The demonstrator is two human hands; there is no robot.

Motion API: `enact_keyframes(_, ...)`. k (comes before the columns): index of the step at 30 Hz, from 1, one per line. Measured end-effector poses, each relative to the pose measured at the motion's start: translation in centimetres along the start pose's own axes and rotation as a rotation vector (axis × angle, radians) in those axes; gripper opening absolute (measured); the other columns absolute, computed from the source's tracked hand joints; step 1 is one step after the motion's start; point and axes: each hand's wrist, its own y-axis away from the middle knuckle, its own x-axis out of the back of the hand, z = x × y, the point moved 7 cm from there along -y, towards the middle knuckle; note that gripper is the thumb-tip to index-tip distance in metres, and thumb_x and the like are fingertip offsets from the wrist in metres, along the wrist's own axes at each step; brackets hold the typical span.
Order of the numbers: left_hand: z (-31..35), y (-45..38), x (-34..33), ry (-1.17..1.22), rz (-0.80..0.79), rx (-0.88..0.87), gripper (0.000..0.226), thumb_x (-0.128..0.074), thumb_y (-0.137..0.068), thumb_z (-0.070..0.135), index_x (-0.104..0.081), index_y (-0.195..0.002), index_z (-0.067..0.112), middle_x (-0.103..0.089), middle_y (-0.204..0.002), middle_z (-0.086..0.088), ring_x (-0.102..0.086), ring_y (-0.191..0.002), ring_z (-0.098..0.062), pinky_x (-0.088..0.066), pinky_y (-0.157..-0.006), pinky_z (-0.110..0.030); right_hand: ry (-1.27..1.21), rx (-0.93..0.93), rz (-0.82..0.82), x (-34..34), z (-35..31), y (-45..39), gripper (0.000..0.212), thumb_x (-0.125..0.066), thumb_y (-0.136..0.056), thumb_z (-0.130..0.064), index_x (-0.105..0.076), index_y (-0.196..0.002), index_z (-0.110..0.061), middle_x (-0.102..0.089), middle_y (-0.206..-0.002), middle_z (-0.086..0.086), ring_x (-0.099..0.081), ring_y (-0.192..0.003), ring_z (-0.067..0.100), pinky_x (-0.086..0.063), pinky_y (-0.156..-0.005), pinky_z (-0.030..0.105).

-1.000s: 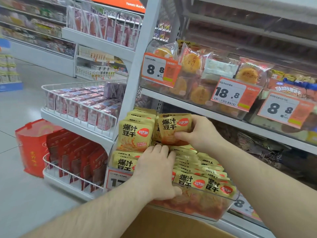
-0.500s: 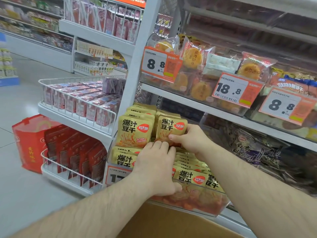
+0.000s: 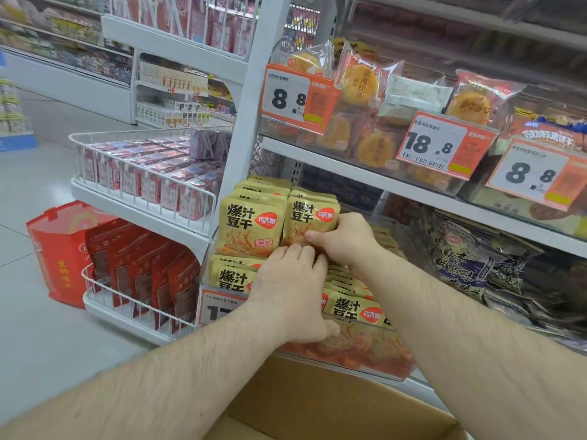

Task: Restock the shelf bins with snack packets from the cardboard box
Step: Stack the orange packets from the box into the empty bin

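Snack packets, yellow with bold black characters and a red logo, fill the clear shelf bin [image 3: 365, 360] that hangs on the front of the lower shelf, directly above the open cardboard box [image 3: 317, 404] at the bottom of the view. Most packets lie in overlapping rows inside this bin, and two stacks stand upright at its back. The left upright stack [image 3: 249, 228] faces forward, just beside the right upright stack [image 3: 309, 217], their edges touching. An orange price tag [image 3: 219, 308] is clipped to the bin's front left corner.

Both forearms reach up and forward over the box toward the bin. The left hand [image 3: 293, 290] lies palm down on the flat rows in the middle of the bin, fingers straight and together, their tips touching the foot of the upright stacks, the thumb spread along the bin's front wall. The right hand [image 3: 344, 238] sits just behind it at the back of the bin, wrist bent, thumb and curled fingers pinching the lower right corner of the right upright stack.
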Motion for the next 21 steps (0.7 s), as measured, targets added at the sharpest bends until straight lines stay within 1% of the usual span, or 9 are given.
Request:
enact_keyframes(9,0.0,0.2,0.2,0.062,-0.114,0.035,0.105,-0.056,-0.075,0.077,-0.022,-0.152,0.015,-0.032,-0.153,-0.009,-0.025,-0.144,-0.029,-0.017,-0.123,-0.044,0.014,-0.093,-0.029,-0.4,0.2,-0.4,0.034,-0.082,-0.076,-0.035,-0.07,-0.102,-0.017,-0.071,-0.098,0.0,-0.067,-0.094,0.02,-0.056,-0.087,0.041)
enact_keyframes(12,0.3,1.2,2.0,0.1,-0.064,0.016,0.089,-0.055,-0.079,0.067,-0.032,-0.149,0.016,-0.035,-0.153,-0.005,-0.023,-0.146,-0.025,-0.015,-0.123,-0.044,0.08,-0.101,-0.028,0.0,0.3,0.1,0.047,-0.083,-0.072,-0.043,-0.068,-0.107,-0.016,-0.07,-0.103,0.001,-0.066,-0.097,0.021,-0.056,-0.088,0.038)
enact_keyframes(14,0.7,2.8,3.8,0.12,0.088,-0.089,0.064,-0.054,-0.081,0.054,-0.054,-0.133,0.017,-0.055,-0.134,-0.003,-0.046,-0.13,-0.024,-0.036,-0.112,-0.042,0.207,-0.044,0.062,1.4,-0.3,1.7,0.049,-0.08,-0.075,-0.044,-0.065,-0.111,-0.015,-0.067,-0.109,0.001,-0.064,-0.104,0.022,-0.051,-0.086,0.033)
enact_keyframes(15,0.9,4.0,4.6,0.13,0.178,-0.148,0.052,-0.055,-0.078,0.047,-0.063,-0.12,0.017,-0.063,-0.118,-0.002,-0.056,-0.113,-0.024,-0.047,-0.098,-0.041,0.261,0.028,0.154,2.3,-0.9,3.1,0.045,-0.077,-0.078,-0.043,-0.064,-0.113,-0.017,-0.064,-0.113,0.001,-0.061,-0.107,0.023,-0.049,-0.086,0.033)
enact_keyframes(16,1.0,5.4,4.9,0.162,0.238,-0.191,0.043,-0.056,-0.076,0.043,-0.068,-0.108,0.017,-0.066,-0.103,0.0,-0.06,-0.099,-0.023,-0.052,-0.086,-0.037,0.27,0.131,0.252,3.1,-1.7,5.0,0.036,-0.074,-0.082,-0.04,-0.064,-0.111,-0.02,-0.061,-0.113,0.0,-0.06,-0.107,0.021,-0.046,-0.086,0.032)
enact_keyframes(17,1.1,6.8,4.5,0.22,0.183,-0.205,0.037,-0.057,-0.076,0.04,-0.068,-0.104,0.019,-0.065,-0.095,0.003,-0.06,-0.092,-0.021,-0.051,-0.081,-0.034,0.225,0.247,0.325,3.5,-2.4,7.4,0.023,-0.071,-0.084,-0.034,-0.063,-0.103,-0.024,-0.06,-0.105,-0.003,-0.06,-0.101,0.018,-0.045,-0.083,0.03)
enact_keyframes(18,0.8,7.9,3.1,0.28,0.027,-0.169,0.032,-0.057,-0.079,0.038,-0.066,-0.105,0.021,-0.064,-0.094,0.006,-0.059,-0.091,-0.019,-0.051,-0.08,-0.032,0.153,0.337,0.341,3.0,-2.6,10.0,0.01,-0.068,-0.084,-0.028,-0.061,-0.092,-0.026,-0.06,-0.092,-0.007,-0.059,-0.09,0.014,-0.043,-0.076,0.028)
enact_keyframes(19,0.5,9.0,1.0,0.337,-0.213,-0.096,0.029,-0.058,-0.083,0.038,-0.063,-0.109,0.025,-0.064,-0.097,0.008,-0.059,-0.094,-0.016,-0.051,-0.082,-0.031,0.07,0.371,0.297,1.7,-2.0,12.2,0.007,-0.066,-0.083,-0.022,-0.06,-0.082,-0.025,-0.059,-0.078,-0.011,-0.057,-0.076,0.01,-0.042,-0.069,0.026)
enact_keyframes(21,-0.2,11.2,-3.6,0.376,-0.635,0.027,0.027,-0.06,-0.087,0.036,-0.061,-0.112,0.026,-0.065,-0.099,0.007,-0.06,-0.093,-0.016,-0.053,-0.082,-0.03,-0.05,0.266,0.105,-2.6,0.9,15.2,0.014,-0.065,-0.078,-0.016,-0.06,-0.067,-0.022,-0.058,-0.06,-0.01,-0.053,-0.059,0.004,-0.042,-0.059,0.02)
